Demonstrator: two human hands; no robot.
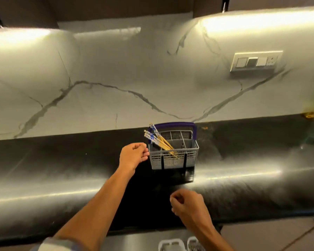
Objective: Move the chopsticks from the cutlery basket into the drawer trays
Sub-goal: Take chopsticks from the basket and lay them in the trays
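Well back on the dark glossy worktop [62, 160], a grey cutlery basket [173, 156] with a purple handle [174, 125] stood near the marble backsplash [116, 78]. Its chopsticks [159, 140] leaned left out of the front left compartment, their blue-and-white ends above the rim. The left hand [133, 155] hovered just beside the basket's left wall, its grip loosely curled and empty. The right hand [188, 205] hung nearer the worktop's front edge, grip curled inward, holding nothing visible. White trays [172, 245] showed at the bottom edge.
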